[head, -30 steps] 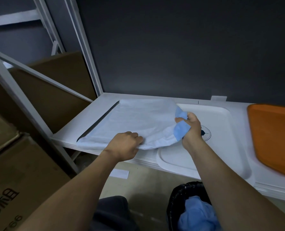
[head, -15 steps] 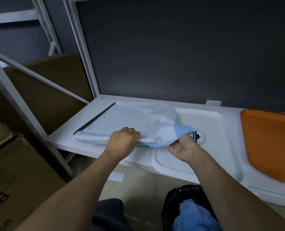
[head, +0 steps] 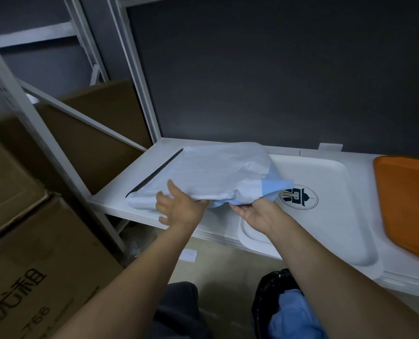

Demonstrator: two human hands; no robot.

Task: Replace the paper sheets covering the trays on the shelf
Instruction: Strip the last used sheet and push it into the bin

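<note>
Paper sheet (head: 213,172) touches left hand's (head: 179,210) splayed fingers (head: 161,203); right hand's (head: 257,214) fingers hidden beneath, grip unclear.

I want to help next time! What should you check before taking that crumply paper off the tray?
1. Grip of the left hand on the paper sheet: not ok, fingers spread, not pinching.
2. Support from the right hand: ok, palm up under the near edge.
3. Sheet free of the dark tray: cannot tell; near edge raised, far side lies flat.
4. Path to the bin: ok, open below the right arm, blue paper inside.
5. Neighbouring white tray: ok, bare, nothing to knock.
</note>
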